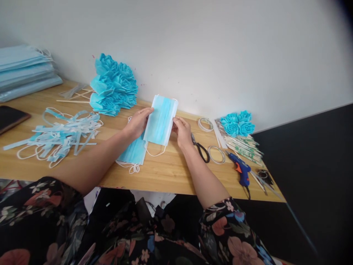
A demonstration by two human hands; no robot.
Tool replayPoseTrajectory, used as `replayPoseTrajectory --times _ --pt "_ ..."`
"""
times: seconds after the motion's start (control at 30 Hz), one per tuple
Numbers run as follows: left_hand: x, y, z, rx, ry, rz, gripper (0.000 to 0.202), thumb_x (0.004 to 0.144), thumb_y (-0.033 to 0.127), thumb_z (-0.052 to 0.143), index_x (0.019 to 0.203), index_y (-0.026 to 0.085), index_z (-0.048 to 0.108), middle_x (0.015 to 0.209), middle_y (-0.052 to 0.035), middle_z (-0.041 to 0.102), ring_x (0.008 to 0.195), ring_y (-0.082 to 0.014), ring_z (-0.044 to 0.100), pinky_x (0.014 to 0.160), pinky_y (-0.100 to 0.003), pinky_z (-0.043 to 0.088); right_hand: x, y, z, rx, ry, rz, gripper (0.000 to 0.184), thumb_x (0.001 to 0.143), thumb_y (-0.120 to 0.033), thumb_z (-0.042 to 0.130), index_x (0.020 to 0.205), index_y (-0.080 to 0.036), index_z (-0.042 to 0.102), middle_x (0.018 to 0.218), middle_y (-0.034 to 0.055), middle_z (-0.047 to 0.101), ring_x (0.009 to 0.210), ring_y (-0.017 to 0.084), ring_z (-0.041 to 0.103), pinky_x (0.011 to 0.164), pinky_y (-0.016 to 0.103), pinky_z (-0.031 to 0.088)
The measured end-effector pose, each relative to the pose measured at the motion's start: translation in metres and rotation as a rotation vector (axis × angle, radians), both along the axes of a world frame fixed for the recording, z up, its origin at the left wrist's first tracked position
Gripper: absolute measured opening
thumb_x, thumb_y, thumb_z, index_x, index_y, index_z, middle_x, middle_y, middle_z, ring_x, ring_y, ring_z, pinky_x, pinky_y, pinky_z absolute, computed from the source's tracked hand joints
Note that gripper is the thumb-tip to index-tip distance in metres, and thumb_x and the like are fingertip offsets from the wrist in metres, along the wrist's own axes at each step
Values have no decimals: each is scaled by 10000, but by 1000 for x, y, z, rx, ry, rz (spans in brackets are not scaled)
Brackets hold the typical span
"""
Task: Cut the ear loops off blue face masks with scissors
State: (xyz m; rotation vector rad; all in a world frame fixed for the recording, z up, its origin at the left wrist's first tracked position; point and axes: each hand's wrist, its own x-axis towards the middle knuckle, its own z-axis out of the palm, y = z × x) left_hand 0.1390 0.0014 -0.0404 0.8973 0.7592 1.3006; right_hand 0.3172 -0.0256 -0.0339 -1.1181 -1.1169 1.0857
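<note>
A light blue face mask [160, 120] is held flat a little above the wooden table [171, 173], between both of my hands. My left hand [137, 123] grips its left edge with the fingers closed on it. My right hand [182, 130] pinches its right edge. A second blue mask [132, 152] lies on the table under my left hand, its white ear loops trailing toward the front edge. Black scissors [200, 148] lie just right of my right hand.
Cut mask strips and ear loops [59, 134] are piled at the left. A bunch of blue paper-like flowers [114, 86] leans on the wall, and smaller ones [237, 123] sit at the right beside sticks, tape rolls [205, 124] and a blue glue gun [241, 170]. Stacked masks [24, 70] stand far left.
</note>
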Motion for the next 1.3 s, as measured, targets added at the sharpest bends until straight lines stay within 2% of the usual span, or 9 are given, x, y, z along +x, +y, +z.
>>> replayPoseTrajectory --times 0.1,0.27,0.4,0.5,0.63,0.87,1.3 --pt "-2 -3 3 -14 34 -25 228 737 340 760 761 161 620 704 -20 626 664 -161 584 677 -291 484 0 1 -1 3 -2 -13 275 762 -496 666 713 -231 612 655 -22 590 606 128 524 562 269 438" --pt "-4 -6 5 -9 52 -26 197 740 315 764 746 158 647 705 -11 637 648 -138 577 679 -275 484 1 2 -3 9 51 42 314 763 -523 683 700 -226 602 661 -24 572 614 121 522 544 248 436" --pt "-1 -7 7 -16 36 -3 247 749 379 772 804 161 670 733 -22 673 686 -166 614 701 -296 510 0 1 -4 -35 1 93 349 722 -547 729 689 -219 613 657 -30 583 606 118 532 549 246 440" --pt "1 -7 9 -31 8 -3 326 809 474 708 850 153 680 761 -54 702 728 -200 648 722 -324 528 -1 2 -3 -34 -33 37 344 694 -536 739 679 -218 609 644 -35 579 602 120 532 547 250 438" --pt "2 -6 11 -40 11 -7 368 833 517 676 841 150 690 789 -68 715 733 -191 657 703 -298 517 1 5 -4 -8 -20 -32 351 702 -552 717 701 -222 596 658 -36 568 619 124 527 550 253 440" --pt "-2 -9 11 -16 34 -1 224 678 329 815 766 167 688 680 6 627 607 -119 553 593 -240 434 3 6 -5 12 4 -71 337 721 -533 702 690 -229 561 644 -39 527 611 126 512 558 262 454" --pt "-2 -7 9 -8 59 -8 192 645 266 809 741 170 672 679 20 604 604 -109 532 601 -246 429 3 8 -7 17 10 -104 367 709 -557 708 681 -231 541 641 -40 521 615 129 494 585 266 461"
